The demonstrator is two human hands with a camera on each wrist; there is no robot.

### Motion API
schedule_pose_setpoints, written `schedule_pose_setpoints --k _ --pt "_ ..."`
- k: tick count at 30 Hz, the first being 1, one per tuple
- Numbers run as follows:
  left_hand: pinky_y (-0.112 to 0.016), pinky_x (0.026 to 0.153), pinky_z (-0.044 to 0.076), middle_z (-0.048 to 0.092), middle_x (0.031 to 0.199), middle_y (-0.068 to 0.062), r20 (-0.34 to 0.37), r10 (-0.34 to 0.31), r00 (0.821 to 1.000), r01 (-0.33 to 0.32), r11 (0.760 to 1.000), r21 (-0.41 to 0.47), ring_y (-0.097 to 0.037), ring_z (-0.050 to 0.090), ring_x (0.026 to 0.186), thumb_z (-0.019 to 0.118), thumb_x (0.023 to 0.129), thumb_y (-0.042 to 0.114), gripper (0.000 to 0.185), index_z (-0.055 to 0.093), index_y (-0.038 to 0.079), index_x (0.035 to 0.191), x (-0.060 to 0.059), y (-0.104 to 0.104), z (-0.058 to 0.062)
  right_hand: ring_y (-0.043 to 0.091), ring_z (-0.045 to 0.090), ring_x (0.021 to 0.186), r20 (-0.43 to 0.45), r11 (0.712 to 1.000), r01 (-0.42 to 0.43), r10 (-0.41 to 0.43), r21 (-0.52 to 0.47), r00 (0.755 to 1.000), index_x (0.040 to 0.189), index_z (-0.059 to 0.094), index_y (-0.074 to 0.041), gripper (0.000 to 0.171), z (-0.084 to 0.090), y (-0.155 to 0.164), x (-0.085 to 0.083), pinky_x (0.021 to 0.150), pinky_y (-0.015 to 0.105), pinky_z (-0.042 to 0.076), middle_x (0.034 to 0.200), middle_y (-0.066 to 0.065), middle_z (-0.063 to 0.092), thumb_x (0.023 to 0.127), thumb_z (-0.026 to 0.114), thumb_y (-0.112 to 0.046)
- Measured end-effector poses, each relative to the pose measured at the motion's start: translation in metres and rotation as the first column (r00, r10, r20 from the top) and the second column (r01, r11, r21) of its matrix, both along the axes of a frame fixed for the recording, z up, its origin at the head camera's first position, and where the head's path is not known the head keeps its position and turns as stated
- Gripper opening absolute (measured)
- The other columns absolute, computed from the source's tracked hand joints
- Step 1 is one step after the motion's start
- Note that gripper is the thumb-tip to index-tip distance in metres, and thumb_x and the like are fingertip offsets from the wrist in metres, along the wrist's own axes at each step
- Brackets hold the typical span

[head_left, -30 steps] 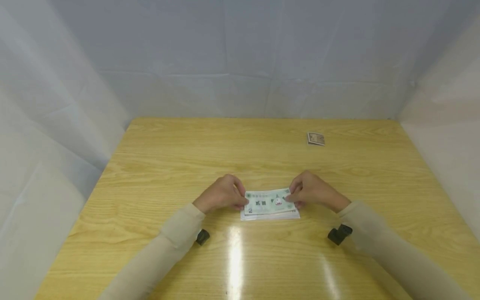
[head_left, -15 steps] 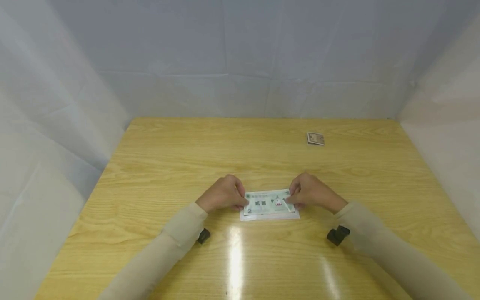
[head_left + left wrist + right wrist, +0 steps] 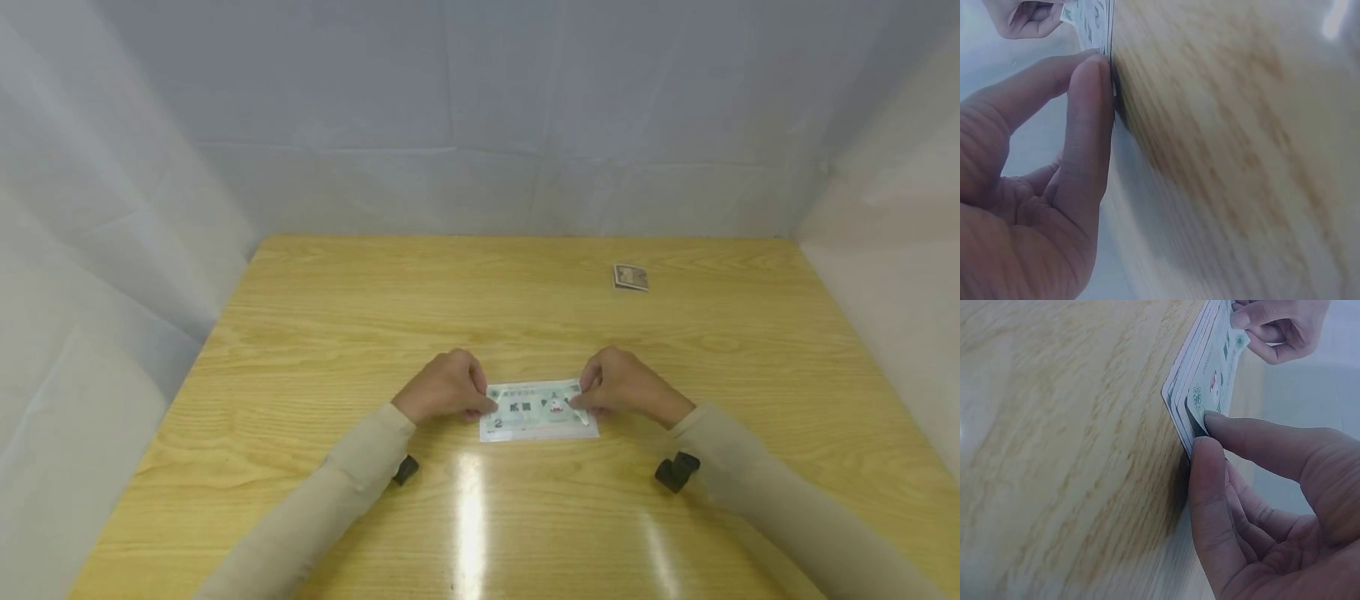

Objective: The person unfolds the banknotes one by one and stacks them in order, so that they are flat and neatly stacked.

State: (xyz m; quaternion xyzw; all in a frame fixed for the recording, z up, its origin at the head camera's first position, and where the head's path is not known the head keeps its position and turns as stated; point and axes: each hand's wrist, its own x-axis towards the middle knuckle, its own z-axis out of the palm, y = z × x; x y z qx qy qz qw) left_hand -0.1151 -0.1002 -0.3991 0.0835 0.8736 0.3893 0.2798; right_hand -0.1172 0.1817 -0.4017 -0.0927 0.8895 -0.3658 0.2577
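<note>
A pale green banknote (image 3: 534, 407) printed with a 2 lies on a thin stack of paper (image 3: 517, 435), whose pale near edge shows below it. At the note's left end, my left hand (image 3: 446, 388) pinches it between thumb and finger. My right hand (image 3: 628, 390) pinches the opposite end. In the right wrist view, the note's corner (image 3: 1197, 415) curls up from several layers of the stack beneath, with thumb and finger close at it. The left wrist view shows the left hand (image 3: 1041, 162) at the stack's other end, fingertips together on the edge.
A small folded brown-and-white printed card or booklet (image 3: 631, 277) lies toward the back right of the wooden table (image 3: 360, 308). White cloth (image 3: 480, 117) hangs behind the table and at both sides. Dark wrist cameras (image 3: 677, 472) hang under both sleeves.
The green note has shifted slightly left and toward me, now lying more squarely over the stack. Both hands keep nearly the same places. The folded card has not moved.
</note>
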Motion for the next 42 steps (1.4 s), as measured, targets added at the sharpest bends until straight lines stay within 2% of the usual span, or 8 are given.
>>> schedule_pose_setpoints --k 14,21,26,31,33,37,42 --pt "-0.025 0.057 0.061 0.069 0.078 -0.009 0.009 0.039 0.999 -0.039 0.999 -0.003 -0.017 0.069 0.063 0.085 0.081 0.008 0.027 0.062 0.001 0.093 0.001 0.001 0.0 0.016 0.065 0.059 0.011 0.999 0.037 -0.037 0.021 0.999 0.088 0.069 0.002 0.023 -0.001 0.003 -0.001 0.056 0.029 0.06 0.075 0.008 0.069 0.083 0.085 -0.015" --pt "-0.026 0.056 0.061 0.068 0.079 -0.009 0.012 0.022 1.0 -0.022 1.0 -0.004 -0.018 0.068 0.062 0.084 0.081 0.007 0.031 0.06 0.0 0.099 0.001 0.001 0.005 0.017 0.065 0.061 0.025 0.999 0.034 -0.034 0.012 0.999 0.09 0.066 0.002 0.027 0.002 0.003 -0.001 0.057 0.03 0.06 0.078 0.009 0.068 0.083 0.085 -0.016" --pt "-0.029 0.053 0.06 0.069 0.074 -0.008 -0.003 0.008 1.0 -0.008 1.0 0.019 -0.019 0.066 0.058 0.082 0.087 0.018 0.028 0.061 0.002 0.094 -0.001 -0.002 0.011 0.019 0.066 0.066 0.012 0.999 0.023 -0.023 -0.028 1.0 0.089 0.067 -0.001 0.026 0.007 0.011 -0.005 0.06 0.031 0.06 0.079 0.009 0.068 0.086 0.083 -0.022" --pt "-0.032 0.055 0.061 0.07 0.076 -0.011 0.013 0.016 1.0 -0.017 0.997 0.071 -0.021 0.066 0.059 0.072 0.096 0.03 0.028 0.062 0.004 0.094 -0.009 -0.011 0.015 0.019 0.062 0.066 0.005 0.993 0.019 -0.018 -0.119 1.0 0.09 0.071 0.0 0.022 0.012 0.024 -0.017 0.06 0.03 0.058 0.075 0.01 0.067 0.091 0.077 -0.021" --pt "-0.033 0.058 0.062 0.07 0.079 -0.012 0.019 0.016 1.0 -0.018 0.994 0.11 -0.022 0.067 0.063 0.068 0.099 0.03 0.027 0.062 0.004 0.098 -0.012 -0.014 0.015 0.019 0.059 0.066 -0.025 0.992 0.029 -0.032 -0.123 0.999 0.092 0.072 0.001 0.021 0.012 0.029 -0.023 0.058 0.029 0.056 0.075 0.01 0.066 0.093 0.075 -0.019" --pt "-0.035 0.065 0.063 0.071 0.085 -0.016 0.036 0.014 0.999 -0.022 0.977 0.212 -0.024 0.067 0.071 0.063 0.102 0.025 0.026 0.061 -0.001 0.106 -0.017 -0.02 0.012 0.019 0.061 0.067 -0.132 0.996 0.077 -0.082 -0.044 0.988 0.098 0.075 -0.001 0.017 0.01 0.038 -0.036 0.059 0.028 0.055 0.082 0.01 0.069 0.094 0.072 -0.017" --pt "-0.038 0.079 0.064 0.071 0.099 -0.021 0.053 0.067 0.996 -0.08 0.947 0.312 -0.029 0.071 0.088 0.061 0.102 0.016 0.023 0.063 -0.004 0.114 -0.022 -0.021 0.012 0.027 0.066 0.09 -0.231 0.986 0.16 -0.146 0.044 0.962 0.105 0.075 -0.002 0.018 0.006 0.05 -0.05 0.077 0.039 0.059 0.104 0.015 0.071 0.096 0.069 -0.016"
